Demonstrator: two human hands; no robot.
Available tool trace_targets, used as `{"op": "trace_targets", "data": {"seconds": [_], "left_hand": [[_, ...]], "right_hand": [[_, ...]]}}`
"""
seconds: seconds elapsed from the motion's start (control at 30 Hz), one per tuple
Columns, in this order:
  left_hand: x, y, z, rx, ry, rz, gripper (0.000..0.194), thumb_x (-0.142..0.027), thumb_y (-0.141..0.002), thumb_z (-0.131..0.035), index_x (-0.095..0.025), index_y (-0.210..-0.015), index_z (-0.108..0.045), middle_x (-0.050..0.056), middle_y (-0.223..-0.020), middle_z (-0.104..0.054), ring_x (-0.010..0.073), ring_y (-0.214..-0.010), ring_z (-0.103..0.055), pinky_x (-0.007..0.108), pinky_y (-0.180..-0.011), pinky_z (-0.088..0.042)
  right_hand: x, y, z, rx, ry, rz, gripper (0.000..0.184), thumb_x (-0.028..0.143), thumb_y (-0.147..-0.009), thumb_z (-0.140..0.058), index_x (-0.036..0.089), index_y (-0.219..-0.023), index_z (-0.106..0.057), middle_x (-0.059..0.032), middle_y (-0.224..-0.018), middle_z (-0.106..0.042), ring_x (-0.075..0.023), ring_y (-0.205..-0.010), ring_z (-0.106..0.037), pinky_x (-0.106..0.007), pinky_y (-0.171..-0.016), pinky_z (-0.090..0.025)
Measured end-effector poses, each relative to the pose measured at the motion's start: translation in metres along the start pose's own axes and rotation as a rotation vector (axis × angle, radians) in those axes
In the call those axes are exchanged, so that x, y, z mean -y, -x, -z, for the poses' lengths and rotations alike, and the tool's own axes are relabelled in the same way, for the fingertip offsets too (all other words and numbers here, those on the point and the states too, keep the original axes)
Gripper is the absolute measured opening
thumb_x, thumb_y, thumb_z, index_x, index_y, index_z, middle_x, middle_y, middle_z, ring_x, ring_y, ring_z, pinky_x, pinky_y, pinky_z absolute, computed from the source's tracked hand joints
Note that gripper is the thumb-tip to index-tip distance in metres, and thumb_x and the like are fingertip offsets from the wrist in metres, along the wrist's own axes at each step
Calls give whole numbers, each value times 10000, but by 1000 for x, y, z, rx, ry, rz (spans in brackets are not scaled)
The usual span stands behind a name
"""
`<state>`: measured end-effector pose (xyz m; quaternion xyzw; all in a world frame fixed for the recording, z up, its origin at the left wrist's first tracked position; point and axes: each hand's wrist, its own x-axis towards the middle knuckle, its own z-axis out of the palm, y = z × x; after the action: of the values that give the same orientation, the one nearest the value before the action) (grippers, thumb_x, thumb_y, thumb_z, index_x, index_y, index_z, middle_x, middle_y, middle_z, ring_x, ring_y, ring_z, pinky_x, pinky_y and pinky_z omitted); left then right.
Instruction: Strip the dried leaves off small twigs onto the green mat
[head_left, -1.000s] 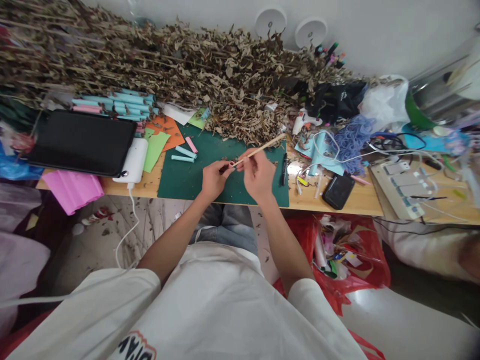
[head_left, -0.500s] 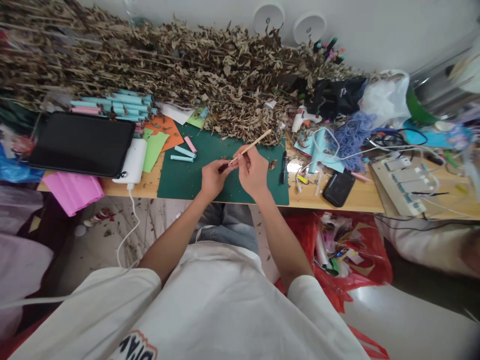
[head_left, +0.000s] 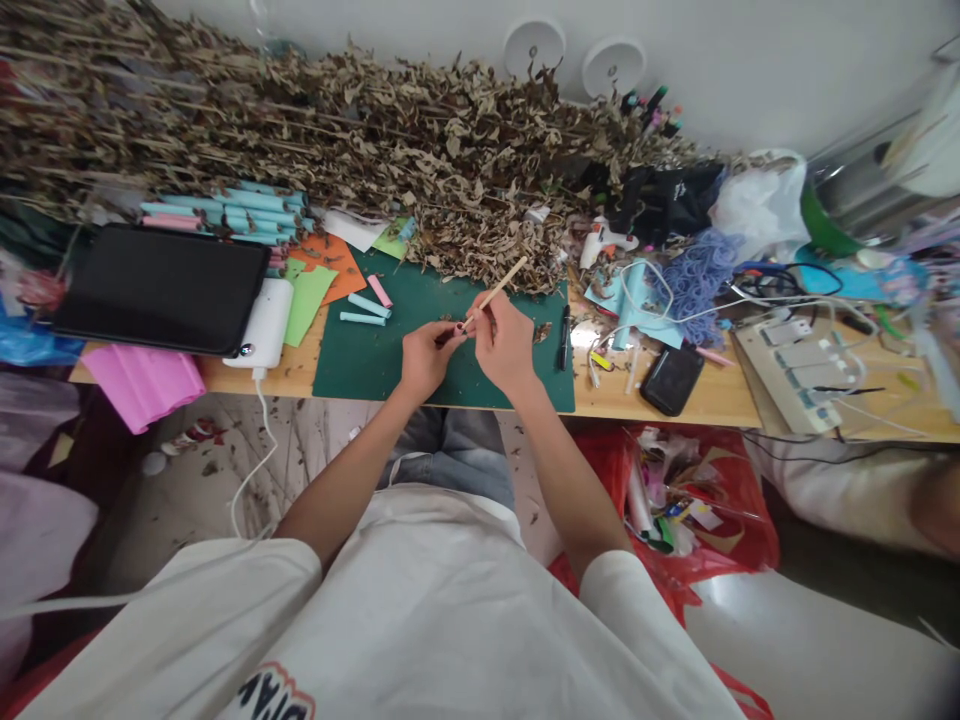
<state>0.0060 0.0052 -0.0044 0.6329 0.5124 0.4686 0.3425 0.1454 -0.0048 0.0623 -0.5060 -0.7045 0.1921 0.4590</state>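
Observation:
Over the green cutting mat (head_left: 360, 375), my right hand (head_left: 504, 342) is closed around a thin wooden stick (head_left: 504, 281) that slants up and to the right. The stick's lower end meets the fingertips of my left hand (head_left: 424, 360). Those fingers are pinched together around something small with a dark reddish end, mostly hidden, so its kind cannot be made out. To the left on the mat lie two pale blue paper rolls (head_left: 365, 318) and a pink paper roll (head_left: 380, 291). A black pen (head_left: 564, 338) rests along the mat's right side.
Dried leafy stems (head_left: 450, 130) are heaped along the back. A black tablet (head_left: 161, 290), white power bank (head_left: 264, 325) and stacked paper rolls (head_left: 255, 212) are left. Rightward lie a glue gun (head_left: 604, 243), black case (head_left: 673, 380) and power strip (head_left: 791, 370). Below hangs a red bag (head_left: 750, 520).
My right hand has shifted slightly left, and the stick has slid lower through the grip, its upper end nearer my fingers. My left hand has stayed almost in place.

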Motion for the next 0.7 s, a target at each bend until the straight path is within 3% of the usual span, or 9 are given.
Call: {"op": "trace_targets", "data": {"seconds": [0.3,0.7], "left_hand": [[-1,-1,0,-9,-20,-24,108,-214,-820,-704,-181,-906,-762,56,-858,-757,165,-741,-682,274,-729,-528],[-1,0,0,4,-20,-11,105,-221,-816,-714,-187,-903,-763,53,-873,-760,169,-743,-684,277,-724,-532]], "right_hand": [[4,-2,-3,17,87,108,224,360,-1019,-338,248,-972,-526,-48,-890,-637,-194,-857,-630,-353,-809,-527],[1,1,-3,-14,22,69,249,402,-1019,-349,252,-979,-544,-40,-882,-649,-176,-806,-652,-349,-785,-555]]}}
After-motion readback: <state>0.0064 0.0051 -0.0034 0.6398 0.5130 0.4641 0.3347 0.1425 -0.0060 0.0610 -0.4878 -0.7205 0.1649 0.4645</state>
